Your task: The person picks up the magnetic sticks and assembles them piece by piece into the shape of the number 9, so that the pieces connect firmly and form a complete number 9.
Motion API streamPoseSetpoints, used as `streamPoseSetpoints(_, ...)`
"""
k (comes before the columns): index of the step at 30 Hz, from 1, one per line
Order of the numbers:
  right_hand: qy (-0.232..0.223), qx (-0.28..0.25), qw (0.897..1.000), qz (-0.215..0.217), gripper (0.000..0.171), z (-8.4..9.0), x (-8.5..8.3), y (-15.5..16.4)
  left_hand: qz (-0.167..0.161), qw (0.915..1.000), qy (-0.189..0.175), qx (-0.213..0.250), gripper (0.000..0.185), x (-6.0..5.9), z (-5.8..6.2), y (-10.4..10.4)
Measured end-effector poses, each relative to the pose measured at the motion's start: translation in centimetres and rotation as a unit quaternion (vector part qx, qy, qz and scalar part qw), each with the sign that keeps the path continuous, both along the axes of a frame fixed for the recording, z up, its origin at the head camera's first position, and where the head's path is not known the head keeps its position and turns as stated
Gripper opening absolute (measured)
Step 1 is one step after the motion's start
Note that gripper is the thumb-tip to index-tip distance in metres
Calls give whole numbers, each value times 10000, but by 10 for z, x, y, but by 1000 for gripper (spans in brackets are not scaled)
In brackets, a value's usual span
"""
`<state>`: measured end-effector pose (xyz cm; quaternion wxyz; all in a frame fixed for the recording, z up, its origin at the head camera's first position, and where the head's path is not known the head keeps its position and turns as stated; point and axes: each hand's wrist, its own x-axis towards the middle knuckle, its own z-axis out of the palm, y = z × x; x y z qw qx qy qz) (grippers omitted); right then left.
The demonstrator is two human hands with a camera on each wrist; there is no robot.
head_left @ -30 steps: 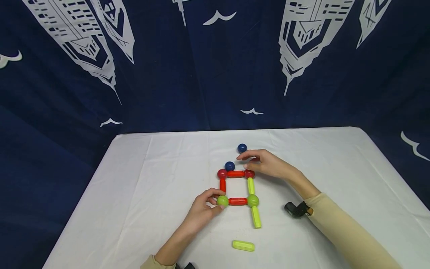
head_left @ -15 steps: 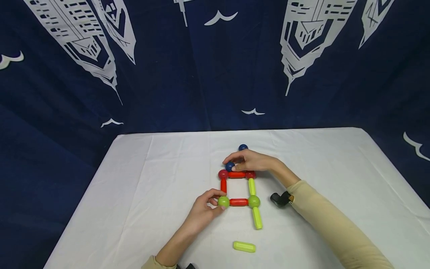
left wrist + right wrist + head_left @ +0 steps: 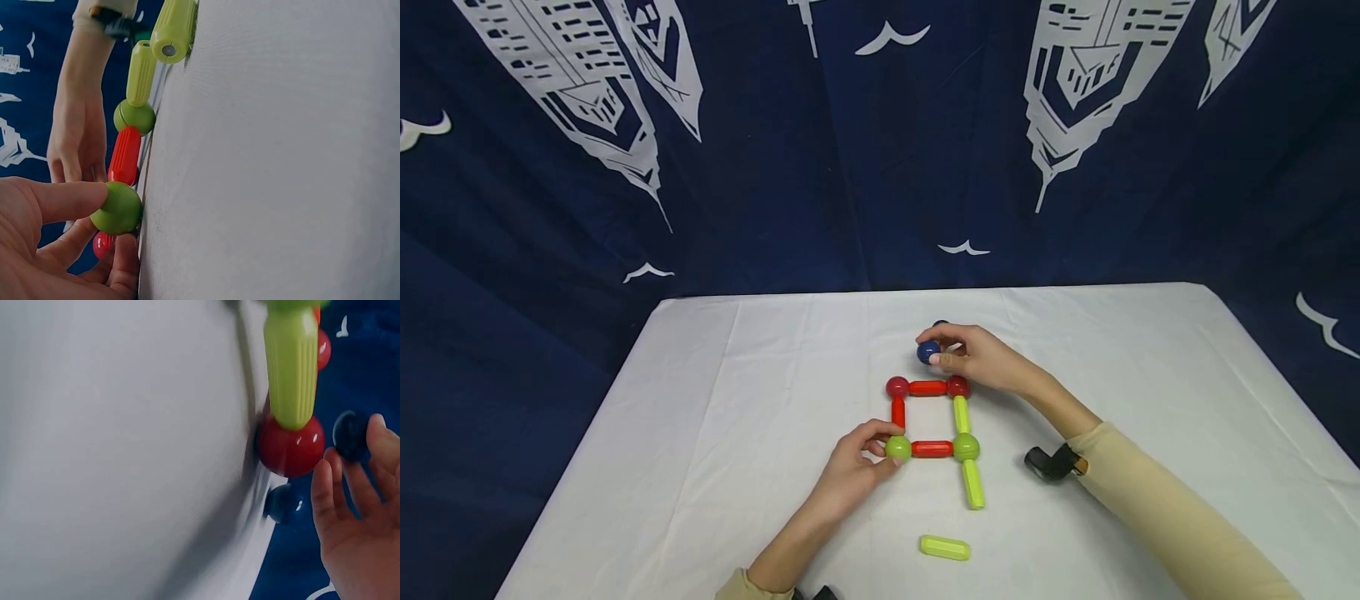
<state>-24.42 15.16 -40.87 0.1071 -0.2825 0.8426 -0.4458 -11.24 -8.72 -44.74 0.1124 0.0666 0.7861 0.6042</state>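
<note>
Fingers (image 3: 951,332) of the right hand (image 3: 979,355) pinched on a blue ball (image 3: 927,350), at 12 o'clock from the middle of the square frame (image 3: 928,388) and apparently just off the desk (image 3: 700,467). Likeliest trouble from here: a slip of that smooth ball out of so narrow a hold, then a roll across the cloth. Second trouble: a knock to the other blue ball (image 3: 285,504), mostly hidden behind the right hand at 1 o'clock from the pinched one, loose and round, hence quick to roll. Also possible: a bumped corner, because of lower fingertips just beside the red ball (image 3: 958,387) between 1 and 2 o'clock. Fingers of the left hand (image 3: 859,460) curled on a green ball (image 3: 898,448) between 7 and 8 o'clock, seemingly as a steady; risk there of skewed or parted joints with the red sticks (image 3: 932,449) at 6 and 9 o'clock, from too hard a push. Weakest-looking part: the jutting lime stick (image 3: 973,485) at 5 o'clock, joined at one end only, easy to swing aside at a brush of the sleeve (image 3: 1165,508). Farther out at 6 o'clock, a loose lime stick (image 3: 945,547), with a silvery dot (image 3: 169,50) on its end, perhaps a magnet, hence an unplanned snap not ruled out. Containers: none in view; pieces only in hand, joined, or loose on the desk.
</note>
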Motion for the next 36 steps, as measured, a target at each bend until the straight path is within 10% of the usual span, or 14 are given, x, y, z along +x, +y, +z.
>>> streamPoseSetpoints(10, -176, 148, 9961, -854, 34, 11, 67, 20, 5, 10000, 60, -3, 34, 1, 4, 0)
streamPoseSetpoints(22, -1413, -323, 9866, -753, 35, 9, 147, 42, -47, 9999, 152, -46, 31, 0, 3, 0)
streamPoseSetpoints(36, -1585, 16, 9859, -538, 34, -14, 186, 45, -51, 9998, 176, -20, 31, 1, 2, 1)
